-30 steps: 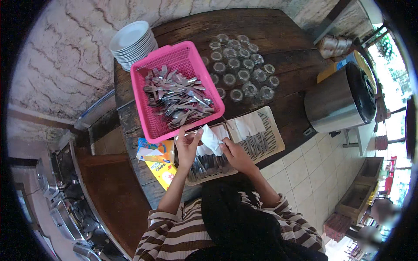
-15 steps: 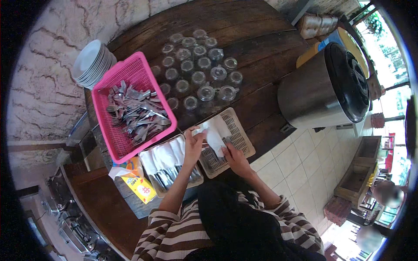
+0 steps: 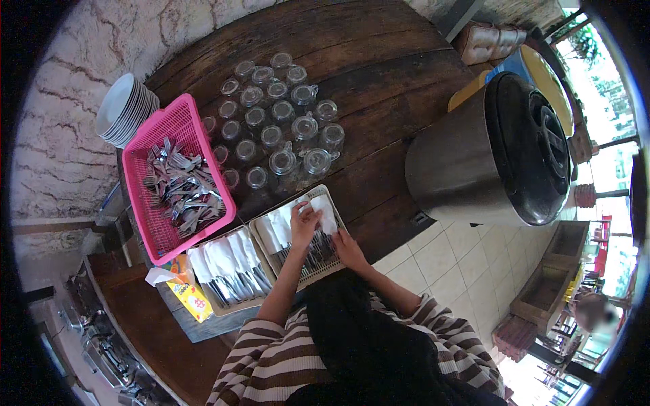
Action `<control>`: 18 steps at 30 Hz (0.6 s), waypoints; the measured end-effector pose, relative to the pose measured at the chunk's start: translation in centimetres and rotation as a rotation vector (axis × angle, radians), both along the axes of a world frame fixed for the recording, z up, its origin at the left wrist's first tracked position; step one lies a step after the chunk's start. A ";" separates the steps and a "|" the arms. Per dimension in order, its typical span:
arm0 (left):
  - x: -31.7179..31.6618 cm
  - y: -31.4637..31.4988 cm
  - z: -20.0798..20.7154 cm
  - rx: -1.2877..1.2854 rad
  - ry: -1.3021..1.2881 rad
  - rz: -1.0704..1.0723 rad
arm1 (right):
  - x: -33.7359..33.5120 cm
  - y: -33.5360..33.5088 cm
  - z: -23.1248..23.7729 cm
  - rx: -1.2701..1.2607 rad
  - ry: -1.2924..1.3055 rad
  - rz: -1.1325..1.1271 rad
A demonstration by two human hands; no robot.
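Note:
A white paper napkin [image 3: 326,215] wrapped around cutlery lies between my hands, over the right-hand beige basket [image 3: 332,196]. At its left edge, my left hand [image 3: 305,224] bends its fingers against the paper. My right hand [image 3: 349,250] pinches the lower end of the bundle, where the handles are mostly covered by my fingers. More napkin-wrapped cutlery [image 3: 279,227] lines this basket, white ends away from me and metal handles towards me. To the left, a second beige basket [image 3: 223,310] holds several similar bundles [image 3: 227,258] side by side.
A pink plastic basket [image 3: 227,204] of loose forks and spoons [image 3: 183,186] stands left. Stacked white plates [image 3: 122,111] are behind it. Several glass mugs [image 3: 283,161] stand mid-table. A large steel container with black lid [image 3: 535,149] is right. A yellow packet [image 3: 189,298] lies front left.
The view has shifted, so the table things sit farther left. Several wrapped bundles now show in the right basket, where bare grid showed before. The bundle in my hands is now more upright.

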State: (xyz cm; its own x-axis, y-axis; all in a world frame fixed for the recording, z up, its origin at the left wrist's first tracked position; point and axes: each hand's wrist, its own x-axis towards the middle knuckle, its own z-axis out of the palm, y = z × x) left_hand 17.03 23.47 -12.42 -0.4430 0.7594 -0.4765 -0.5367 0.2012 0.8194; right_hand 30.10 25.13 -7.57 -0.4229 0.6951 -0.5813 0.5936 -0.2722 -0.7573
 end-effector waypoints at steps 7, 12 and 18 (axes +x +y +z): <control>0.6 0.9 -0.1 -0.048 0.169 0.070 | 0.0 -0.8 -4.4 0.068 0.074 -0.114; 1.0 -0.5 0.7 0.126 0.426 -0.021 | -1.4 -0.6 -1.3 -0.041 0.093 -0.163; 1.6 1.0 5.7 0.044 1.113 -0.237 | -1.2 -0.7 -4.6 0.217 0.104 -0.181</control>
State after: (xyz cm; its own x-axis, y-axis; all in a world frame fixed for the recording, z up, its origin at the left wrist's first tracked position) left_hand 18.64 24.43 -6.72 -0.4467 0.8865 0.1209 0.5408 0.1598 0.8258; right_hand 28.88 24.40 -12.12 -0.3300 0.8680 -0.3710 0.4661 -0.1919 -0.8637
